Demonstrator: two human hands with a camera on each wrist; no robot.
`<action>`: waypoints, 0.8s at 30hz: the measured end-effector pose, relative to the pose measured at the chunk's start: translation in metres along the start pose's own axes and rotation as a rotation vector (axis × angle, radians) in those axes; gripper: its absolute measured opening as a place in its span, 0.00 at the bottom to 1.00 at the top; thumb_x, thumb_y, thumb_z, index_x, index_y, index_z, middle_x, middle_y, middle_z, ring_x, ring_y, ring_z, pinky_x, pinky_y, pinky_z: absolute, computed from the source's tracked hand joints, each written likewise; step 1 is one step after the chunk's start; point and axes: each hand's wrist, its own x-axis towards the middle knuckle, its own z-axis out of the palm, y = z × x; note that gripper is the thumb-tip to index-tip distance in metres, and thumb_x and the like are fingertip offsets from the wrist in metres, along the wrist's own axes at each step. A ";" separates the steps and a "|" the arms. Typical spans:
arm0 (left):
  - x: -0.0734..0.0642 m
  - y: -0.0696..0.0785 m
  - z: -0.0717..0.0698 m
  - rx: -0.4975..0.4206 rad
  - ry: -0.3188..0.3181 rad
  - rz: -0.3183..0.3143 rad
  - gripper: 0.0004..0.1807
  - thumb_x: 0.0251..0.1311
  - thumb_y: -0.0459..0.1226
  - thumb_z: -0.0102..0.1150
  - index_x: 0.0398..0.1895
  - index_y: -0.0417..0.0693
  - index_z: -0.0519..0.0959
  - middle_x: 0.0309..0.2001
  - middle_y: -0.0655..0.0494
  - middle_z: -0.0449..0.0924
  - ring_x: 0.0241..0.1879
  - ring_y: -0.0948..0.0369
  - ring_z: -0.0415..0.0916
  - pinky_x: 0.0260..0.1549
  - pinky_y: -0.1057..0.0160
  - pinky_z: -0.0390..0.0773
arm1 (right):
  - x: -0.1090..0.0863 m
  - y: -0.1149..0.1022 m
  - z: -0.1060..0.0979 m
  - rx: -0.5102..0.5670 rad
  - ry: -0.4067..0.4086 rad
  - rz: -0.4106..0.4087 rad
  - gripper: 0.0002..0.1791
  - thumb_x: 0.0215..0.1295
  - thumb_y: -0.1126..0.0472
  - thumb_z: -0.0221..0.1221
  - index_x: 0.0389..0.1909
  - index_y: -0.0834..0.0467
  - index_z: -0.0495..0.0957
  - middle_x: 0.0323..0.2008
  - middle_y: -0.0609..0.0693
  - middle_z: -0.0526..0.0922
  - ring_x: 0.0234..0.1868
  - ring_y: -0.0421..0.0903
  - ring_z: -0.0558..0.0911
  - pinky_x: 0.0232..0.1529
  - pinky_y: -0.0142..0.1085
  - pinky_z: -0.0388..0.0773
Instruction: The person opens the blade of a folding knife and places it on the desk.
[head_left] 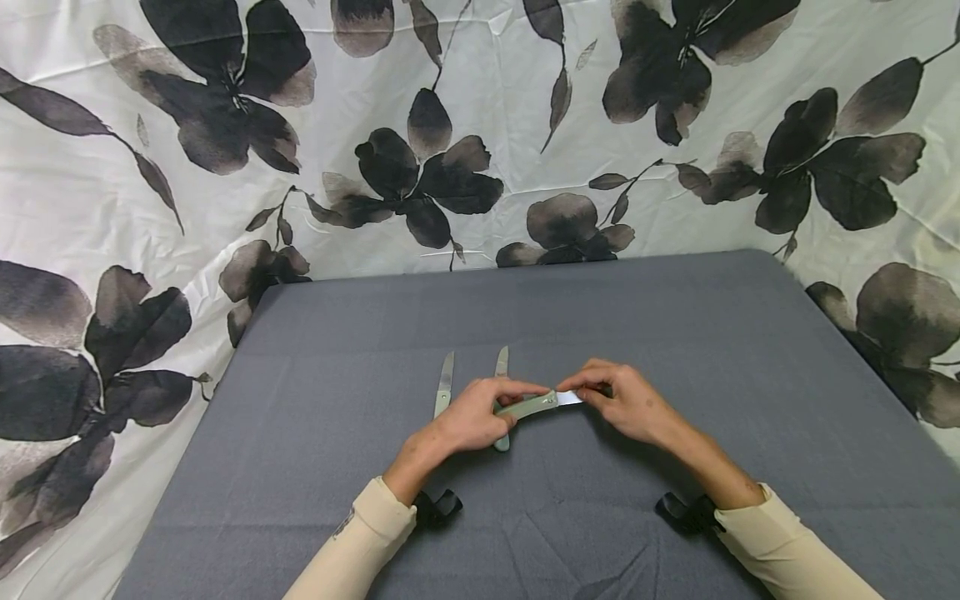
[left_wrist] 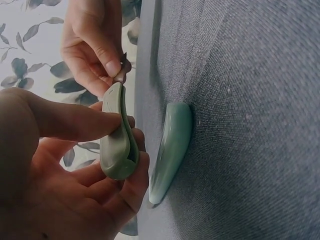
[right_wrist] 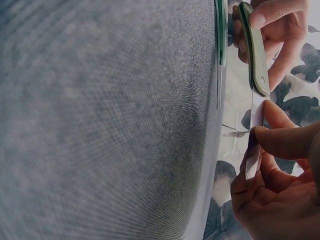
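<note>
Between both hands, above the table, is a folding knife (head_left: 531, 407) with a pale green handle and its blade out. My left hand (head_left: 480, 412) grips the handle, thumb on one side and fingers on the other in the left wrist view. With thumb and fingers my right hand (head_left: 621, 402) pinches the blade (right_wrist: 256, 112). A second green-handled folding knife (head_left: 502, 362) lies unfolded on the table, partly hidden behind my left hand; its handle (left_wrist: 172, 150) shows below the held one in the left wrist view. Left of it lies a third unfolded knife (head_left: 445, 387), its lower end covered by my left hand.
A grey cloth covers the table (head_left: 337, 483), with creases near its front edge. Behind and beside it hangs a white curtain (head_left: 517, 108) with dark flowers. Black straps (head_left: 438, 508) sit at both wrists, beside cream sleeves (head_left: 360, 533).
</note>
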 end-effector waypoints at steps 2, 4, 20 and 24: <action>0.000 0.000 0.000 0.002 -0.006 -0.007 0.37 0.59 0.22 0.52 0.68 0.64 0.80 0.51 0.54 0.86 0.38 0.62 0.77 0.29 0.68 0.70 | 0.000 0.000 0.000 -0.003 0.003 -0.008 0.16 0.69 0.72 0.63 0.47 0.50 0.90 0.40 0.51 0.88 0.36 0.35 0.77 0.39 0.31 0.76; 0.000 0.000 0.000 0.005 -0.013 -0.012 0.37 0.59 0.22 0.51 0.68 0.64 0.80 0.53 0.54 0.85 0.39 0.62 0.77 0.28 0.68 0.69 | 0.000 0.001 0.000 -0.004 0.005 -0.015 0.16 0.69 0.73 0.63 0.46 0.50 0.91 0.39 0.50 0.88 0.36 0.35 0.77 0.39 0.31 0.76; -0.001 0.003 0.002 0.060 -0.027 -0.019 0.38 0.58 0.21 0.52 0.68 0.64 0.80 0.55 0.56 0.83 0.46 0.60 0.75 0.44 0.61 0.74 | -0.001 0.002 0.002 -0.033 -0.004 -0.061 0.16 0.67 0.73 0.63 0.45 0.51 0.91 0.36 0.47 0.88 0.37 0.34 0.76 0.40 0.31 0.74; -0.002 0.004 0.001 0.066 -0.027 -0.023 0.37 0.59 0.21 0.52 0.68 0.64 0.80 0.55 0.56 0.82 0.46 0.60 0.74 0.45 0.61 0.75 | -0.001 0.002 0.001 -0.034 -0.003 -0.065 0.16 0.67 0.74 0.64 0.44 0.51 0.91 0.36 0.47 0.88 0.37 0.34 0.76 0.40 0.31 0.74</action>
